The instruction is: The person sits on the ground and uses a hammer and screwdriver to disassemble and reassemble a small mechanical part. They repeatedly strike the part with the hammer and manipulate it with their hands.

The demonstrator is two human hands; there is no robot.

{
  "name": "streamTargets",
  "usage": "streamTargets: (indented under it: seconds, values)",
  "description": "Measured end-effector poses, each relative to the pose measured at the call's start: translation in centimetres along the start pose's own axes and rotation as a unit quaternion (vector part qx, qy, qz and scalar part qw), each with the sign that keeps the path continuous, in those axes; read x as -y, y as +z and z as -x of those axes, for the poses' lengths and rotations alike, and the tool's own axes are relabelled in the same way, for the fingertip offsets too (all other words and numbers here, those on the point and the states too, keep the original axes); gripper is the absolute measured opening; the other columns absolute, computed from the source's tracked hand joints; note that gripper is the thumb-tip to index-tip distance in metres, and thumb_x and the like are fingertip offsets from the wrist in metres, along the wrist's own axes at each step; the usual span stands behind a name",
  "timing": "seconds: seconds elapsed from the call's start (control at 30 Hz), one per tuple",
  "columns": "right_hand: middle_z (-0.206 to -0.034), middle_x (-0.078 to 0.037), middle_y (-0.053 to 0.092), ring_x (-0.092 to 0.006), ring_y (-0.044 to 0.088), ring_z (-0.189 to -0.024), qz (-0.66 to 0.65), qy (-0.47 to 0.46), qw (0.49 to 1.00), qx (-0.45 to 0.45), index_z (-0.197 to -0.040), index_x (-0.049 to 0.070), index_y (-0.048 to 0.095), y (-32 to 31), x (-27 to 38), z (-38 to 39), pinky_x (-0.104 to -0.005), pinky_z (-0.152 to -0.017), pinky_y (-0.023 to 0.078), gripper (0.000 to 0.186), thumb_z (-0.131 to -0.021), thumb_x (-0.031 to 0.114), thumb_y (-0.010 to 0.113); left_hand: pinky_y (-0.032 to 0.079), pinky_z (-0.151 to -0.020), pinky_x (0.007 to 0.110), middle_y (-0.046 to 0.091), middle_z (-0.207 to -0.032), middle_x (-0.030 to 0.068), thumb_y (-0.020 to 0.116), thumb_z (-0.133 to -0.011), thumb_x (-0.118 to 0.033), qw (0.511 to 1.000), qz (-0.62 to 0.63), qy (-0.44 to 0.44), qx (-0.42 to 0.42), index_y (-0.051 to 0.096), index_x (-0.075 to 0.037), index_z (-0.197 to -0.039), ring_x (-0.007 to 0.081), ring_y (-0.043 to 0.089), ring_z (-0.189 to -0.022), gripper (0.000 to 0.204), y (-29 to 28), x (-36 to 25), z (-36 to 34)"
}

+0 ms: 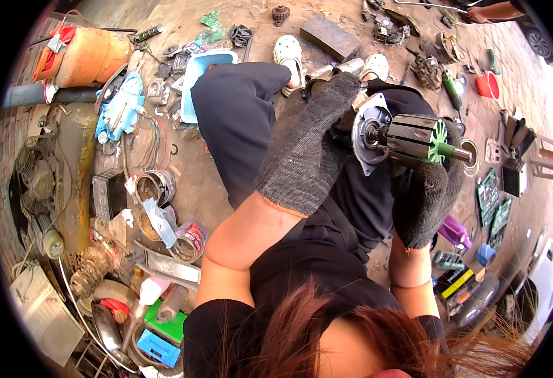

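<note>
A motor rotor [415, 135] with dark slotted sides and a green fan-like end lies sideways in front of me, its bare shaft pointing right. Its left end sits in a silver metal end cover [368, 135]. My left hand [311, 142], in a dark knitted glove, is closed at the cover's left side; its fingertips are partly hidden. My right hand [424, 195], gloved alike, curls around the rotor from below and from the right, near the green end. Beyond my left fingers, grey metal cylinder-shaped parts [351, 67] show between my feet.
Left stand a blue basin [190, 94], an orange canister [94, 57] and open tins [155, 186]. A dark metal block [330, 36] lies ahead. Right are a red bowl [487, 85], green circuit boards [488, 194] and a purple bottle [455, 232]. Another person's hand [478, 14] shows far right.
</note>
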State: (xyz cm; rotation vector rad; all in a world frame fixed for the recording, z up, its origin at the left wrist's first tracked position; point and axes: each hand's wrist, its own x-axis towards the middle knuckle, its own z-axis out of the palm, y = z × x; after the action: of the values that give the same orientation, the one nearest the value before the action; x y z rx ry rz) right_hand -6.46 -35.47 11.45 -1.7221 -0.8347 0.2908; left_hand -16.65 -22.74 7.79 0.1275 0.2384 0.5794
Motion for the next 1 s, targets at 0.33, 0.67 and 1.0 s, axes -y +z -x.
streamTargets:
  seconds: [0.33, 0.67, 1.0]
  values:
    - [-0.112, -0.017, 0.060, -0.0314, 0.057, -0.104, -0.032, 0.020, 0.999, -0.004, -0.110, 0.001, 0.058, -0.2, -0.4, -0.1, -0.0388, -0.089, 0.045, 0.034, -0.077, 0.007, 0.065, 0.046, -0.096, 0.034, 0.055, -0.124, 0.0123, 0.046, -0.092, 0.000, 0.996, -0.072, -0.011, -0.058, 0.050, 0.000, -0.125, 0.0214, 0.055, -0.113, 0.033, 0.6, 0.0, 0.0]
    - [-0.110, -0.015, 0.060, -0.0264, 0.059, -0.100, -0.071, 0.045, 0.996, 0.008, -0.111, 0.000, 0.056, 0.2, -0.7, -0.7, -0.0358, -0.086, 0.047, 0.038, -0.077, 0.009, 0.068, 0.046, -0.095, 0.034, 0.058, -0.120, 0.0127, 0.047, -0.092, -0.006, 0.918, -0.376, 0.122, -0.022, 0.051, -0.001, -0.126, 0.0231, 0.057, -0.109, 0.034, 0.0, -0.2, 0.5]
    - [-0.107, -0.013, 0.061, -0.0213, 0.061, -0.096, -0.224, 0.124, 0.965, 0.064, -0.113, -0.001, 0.054, 2.4, -0.3, -3.6, -0.0327, -0.083, 0.049, 0.042, -0.076, 0.010, 0.070, 0.049, -0.089, 0.033, 0.062, -0.111, 0.0122, 0.049, -0.087, -0.001, 0.903, -0.416, 0.097, -0.054, 0.054, -0.001, -0.122, 0.0225, 0.060, -0.101, 0.035, -2.1, -0.7, -3.7]
